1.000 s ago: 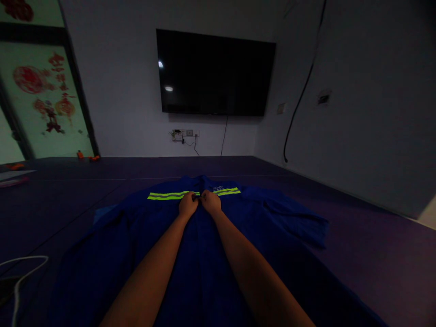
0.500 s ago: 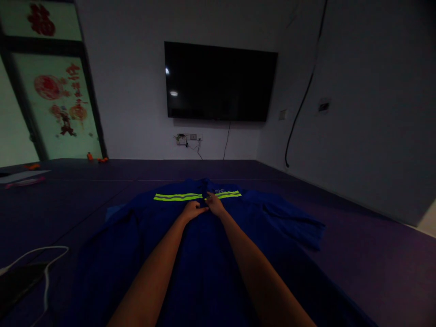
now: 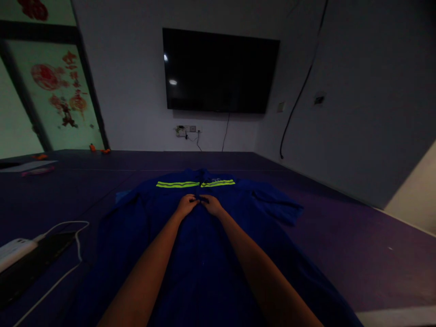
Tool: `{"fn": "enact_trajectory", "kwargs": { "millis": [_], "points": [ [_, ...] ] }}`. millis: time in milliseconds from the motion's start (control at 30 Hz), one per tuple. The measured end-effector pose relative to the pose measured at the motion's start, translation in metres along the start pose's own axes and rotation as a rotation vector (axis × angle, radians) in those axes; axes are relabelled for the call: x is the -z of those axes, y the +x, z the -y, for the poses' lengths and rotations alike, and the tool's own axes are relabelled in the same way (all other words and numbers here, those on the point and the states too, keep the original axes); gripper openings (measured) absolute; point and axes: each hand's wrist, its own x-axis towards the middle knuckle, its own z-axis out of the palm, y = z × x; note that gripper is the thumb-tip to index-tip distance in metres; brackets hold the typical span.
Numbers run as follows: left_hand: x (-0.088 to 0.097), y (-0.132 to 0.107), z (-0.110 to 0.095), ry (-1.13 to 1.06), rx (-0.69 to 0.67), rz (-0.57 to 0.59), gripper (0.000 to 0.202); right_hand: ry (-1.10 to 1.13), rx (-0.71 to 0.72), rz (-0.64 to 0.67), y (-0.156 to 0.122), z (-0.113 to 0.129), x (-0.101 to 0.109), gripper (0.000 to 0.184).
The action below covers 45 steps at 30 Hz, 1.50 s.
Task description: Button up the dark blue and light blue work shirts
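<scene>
Head view shows me a blue work jacket [image 3: 204,254] lying flat on the dark purple floor [image 3: 357,254], with its collar end pointing away from me. I take this jacket as my landmark. A yellow-green reflective stripe [image 3: 195,184] runs across its chest, close to the collar. My left hand [image 3: 186,205] and my right hand [image 3: 211,205] meet on the middle line of the jacket, just below the stripe. The fingertips of both hands are pinched narrow on the front edge of the cloth and they touch each other there. I cannot tell if a button or a zip is between them, because the light is weak and the spot is small. Both forearms lie over the lower part of the jacket.

To the left of the jacket, a white charger [image 3: 15,252] with a white cable [image 3: 73,229] lies on the floor, next to a flat dark object that I cannot identify. Beyond the jacket's collar, a black television [image 3: 220,70] hangs on the white wall [image 3: 132,91], and a wall socket [image 3: 187,130] sits under it.
</scene>
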Motion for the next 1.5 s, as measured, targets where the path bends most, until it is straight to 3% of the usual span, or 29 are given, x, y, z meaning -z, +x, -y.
{"fn": "enact_trajectory", "kwargs": {
  "millis": [233, 633, 900, 1500],
  "points": [
    [0.000, -0.009, -0.001, 0.011, 0.039, -0.018, 0.016, -0.137, -0.012, -0.011, -0.020, 0.016, 0.001, 0.028],
    [-0.003, -0.006, -0.001, 0.023, 0.065, -0.056, 0.019, -0.168, 0.016, -0.054, -0.016, 0.020, 0.000, 0.020],
    [-0.004, -0.001, 0.001, 0.010, 0.062, -0.064, 0.011, -0.225, -0.046, -0.063, -0.018, 0.028, 0.000, 0.020],
    [-0.007, -0.002, 0.005, -0.224, 0.111, -0.051, 0.017, -0.484, -0.078, -0.014, -0.023, 0.043, 0.003, 0.026]
  ]
}}
